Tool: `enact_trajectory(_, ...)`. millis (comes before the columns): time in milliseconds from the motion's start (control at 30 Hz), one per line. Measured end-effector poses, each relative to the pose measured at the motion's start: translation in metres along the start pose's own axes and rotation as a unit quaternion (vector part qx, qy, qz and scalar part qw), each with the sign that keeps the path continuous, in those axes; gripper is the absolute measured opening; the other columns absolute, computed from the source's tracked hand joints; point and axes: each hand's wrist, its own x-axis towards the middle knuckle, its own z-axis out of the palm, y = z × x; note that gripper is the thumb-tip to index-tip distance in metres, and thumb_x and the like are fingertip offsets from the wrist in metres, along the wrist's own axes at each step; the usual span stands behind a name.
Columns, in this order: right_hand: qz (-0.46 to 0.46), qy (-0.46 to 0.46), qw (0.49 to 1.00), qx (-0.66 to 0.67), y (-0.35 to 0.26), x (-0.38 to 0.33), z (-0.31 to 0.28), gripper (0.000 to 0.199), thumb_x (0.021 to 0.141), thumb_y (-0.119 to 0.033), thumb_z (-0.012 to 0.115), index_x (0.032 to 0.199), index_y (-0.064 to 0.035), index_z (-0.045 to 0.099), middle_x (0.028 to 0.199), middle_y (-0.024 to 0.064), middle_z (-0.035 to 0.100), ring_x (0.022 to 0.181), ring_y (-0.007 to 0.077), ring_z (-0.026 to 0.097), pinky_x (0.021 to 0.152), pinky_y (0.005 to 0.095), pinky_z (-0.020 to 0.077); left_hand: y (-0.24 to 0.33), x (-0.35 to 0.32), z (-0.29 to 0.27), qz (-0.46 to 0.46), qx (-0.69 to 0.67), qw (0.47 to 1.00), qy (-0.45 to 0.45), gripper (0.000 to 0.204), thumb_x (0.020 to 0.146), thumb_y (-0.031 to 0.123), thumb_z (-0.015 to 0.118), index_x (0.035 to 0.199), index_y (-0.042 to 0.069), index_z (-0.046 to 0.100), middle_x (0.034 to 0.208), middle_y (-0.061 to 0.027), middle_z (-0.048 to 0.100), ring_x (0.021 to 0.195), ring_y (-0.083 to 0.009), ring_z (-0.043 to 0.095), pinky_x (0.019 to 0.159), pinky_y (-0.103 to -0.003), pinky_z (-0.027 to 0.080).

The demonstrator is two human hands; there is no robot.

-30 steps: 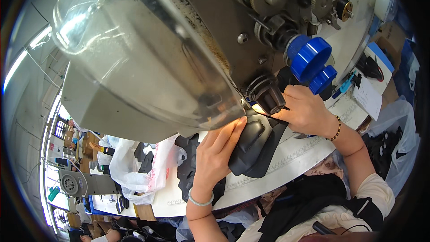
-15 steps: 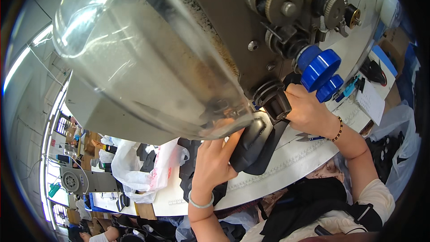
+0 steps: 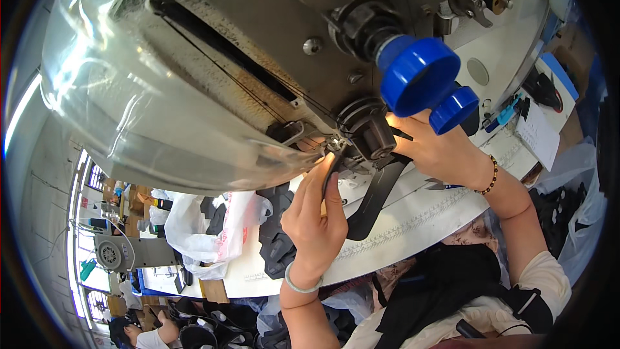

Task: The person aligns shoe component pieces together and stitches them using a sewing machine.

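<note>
My left hand point(image 3: 315, 216) reaches up to the needle area of a grey sewing machine point(image 3: 271, 39), fingers pinched on the edge of a black fabric piece point(image 3: 371, 197) that hangs down beneath the machine head. On the far side of that piece my right hand point(image 3: 439, 148), with a beaded bracelet on its wrist, grips it just under two blue round knobs point(image 3: 423, 81). A clear curved plastic shield point(image 3: 148, 110) covers the machine's left side and hides part of the work.
The white work table point(image 3: 413, 220) has a printed ruler along its front edge. More black fabric pieces point(image 3: 274, 232) and a white plastic bag point(image 3: 206, 229) lie at its left. Scissors, blue tools point(image 3: 507, 115) and a paper pad point(image 3: 536, 136) sit at the right. A motor unit point(image 3: 119, 252) stands lower left.
The view has closed in on the machine head. My left hand has risen from the lower part of the black piece to the needle area; my right hand stays by the blue knobs.
</note>
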Motion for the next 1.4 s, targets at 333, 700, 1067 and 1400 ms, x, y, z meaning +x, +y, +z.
enact_trajectory(333, 0.032, -0.058, 0.998, 0.018, -0.008, -0.003, -0.003, 0.037, 0.070, -0.004, 0.060, 0.106, -0.0112, 0.066, 0.108, 0.0048, 0.061, 0.088, 0.0206, 0.061, 0.069, 0.0275, 0.0532, 0.006, -0.006, 0.008, 0.156, 0.139, 0.975, -0.081, 0.050, 0.065, -0.002, 0.059, 0.115, -0.004, 0.059, 0.108, -0.0150, 0.061, 0.099, -0.0299, 0.061, 0.083, -0.035, 0.051)
enact_trajectory(700, 0.028, -0.044, 0.999, 0.005, -0.012, -0.001, -0.003, 0.037, 0.072, -0.006, 0.060, 0.109, -0.0082, 0.064, 0.108, 0.0053, 0.061, 0.087, 0.0187, 0.061, 0.071, 0.0271, 0.0529, -0.005, -0.006, 0.014, 0.194, 0.153, 0.968, -0.049, 0.046, 0.064, -0.002, 0.058, 0.109, -0.005, 0.062, 0.104, -0.0148, 0.062, 0.091, -0.0296, 0.064, 0.076, -0.033, 0.053)
enact_trajectory(1067, 0.033, -0.030, 0.996, -0.073, -0.030, -0.006, 0.002, 0.040, 0.073, -0.008, 0.059, 0.113, -0.0026, 0.062, 0.098, 0.0056, 0.058, 0.078, 0.0164, 0.053, 0.062, 0.0244, 0.0470, -0.008, -0.006, 0.010, 0.175, 0.133, 0.973, -0.069, 0.052, 0.060, -0.002, 0.059, 0.112, -0.001, 0.062, 0.106, -0.0133, 0.060, 0.093, -0.0296, 0.061, 0.077, -0.034, 0.052)
enact_trajectory(1400, 0.053, -0.027, 0.995, -0.085, -0.040, -0.008, 0.005, 0.041, 0.073, -0.009, 0.059, 0.113, -0.0008, 0.061, 0.107, 0.0096, 0.058, 0.075, 0.0158, 0.049, 0.059, 0.0240, 0.0448, -0.015, -0.002, 0.006, 0.191, 0.131, 0.969, -0.090, 0.052, 0.063, -0.002, 0.059, 0.115, -0.005, 0.060, 0.107, -0.0148, 0.059, 0.094, -0.0294, 0.061, 0.079, -0.034, 0.051)
